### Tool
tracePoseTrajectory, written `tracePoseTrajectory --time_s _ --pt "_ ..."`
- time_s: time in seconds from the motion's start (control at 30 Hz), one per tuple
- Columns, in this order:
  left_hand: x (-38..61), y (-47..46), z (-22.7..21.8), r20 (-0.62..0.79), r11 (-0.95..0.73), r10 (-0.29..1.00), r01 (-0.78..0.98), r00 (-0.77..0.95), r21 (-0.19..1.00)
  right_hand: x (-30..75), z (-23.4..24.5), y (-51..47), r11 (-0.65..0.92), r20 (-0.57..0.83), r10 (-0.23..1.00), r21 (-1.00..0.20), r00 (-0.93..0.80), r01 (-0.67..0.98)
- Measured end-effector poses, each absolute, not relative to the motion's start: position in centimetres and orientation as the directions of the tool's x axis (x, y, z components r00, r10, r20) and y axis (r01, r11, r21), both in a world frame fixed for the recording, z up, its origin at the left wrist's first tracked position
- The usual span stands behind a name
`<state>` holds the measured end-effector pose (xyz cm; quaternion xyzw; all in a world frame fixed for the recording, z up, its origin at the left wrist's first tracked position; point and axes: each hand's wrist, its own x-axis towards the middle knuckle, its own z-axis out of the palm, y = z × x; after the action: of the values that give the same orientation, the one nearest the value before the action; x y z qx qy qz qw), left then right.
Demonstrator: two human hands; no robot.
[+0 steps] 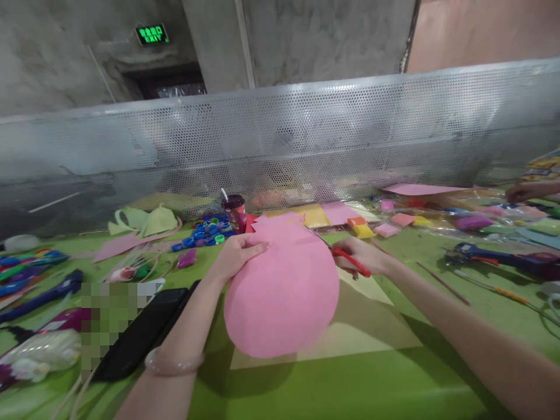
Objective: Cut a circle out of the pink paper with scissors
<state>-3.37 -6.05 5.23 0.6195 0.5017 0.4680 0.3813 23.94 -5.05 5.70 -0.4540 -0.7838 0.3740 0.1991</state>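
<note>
My left hand (242, 252) pinches the upper left edge of a large rounded sheet of pink paper (282, 291), thumb on top. The paper is held up over the table, its lower edge a smooth curve and its top edge jagged. In my right hand (359, 255) is a pair of scissors (352, 261) with red handles, the blades at the paper's upper right edge. Part of the blades is hidden by the paper. Beneath the pink piece lies a pale yellow sheet (376, 326) on the green table.
A dark cup (235, 213) with a straw stands behind my left hand, near blue bottle caps (205, 231). A black phone-like slab (142, 332) lies by my left forearm. Tools (499, 256) lie at right. Another person's hand (531, 191) shows far right. A perforated metal screen (280, 140) runs behind.
</note>
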Motion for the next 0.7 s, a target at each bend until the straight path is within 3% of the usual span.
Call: tracePoseTrajectory --time_s 0.7 --pt "-3.85 -5.76 4.7 0.185 -0.218 0.974 0.311 0.131 0.925 23.82 5.43 -4.87 0.296 -0.059 0.86 -0.752 -0.507 0.589"
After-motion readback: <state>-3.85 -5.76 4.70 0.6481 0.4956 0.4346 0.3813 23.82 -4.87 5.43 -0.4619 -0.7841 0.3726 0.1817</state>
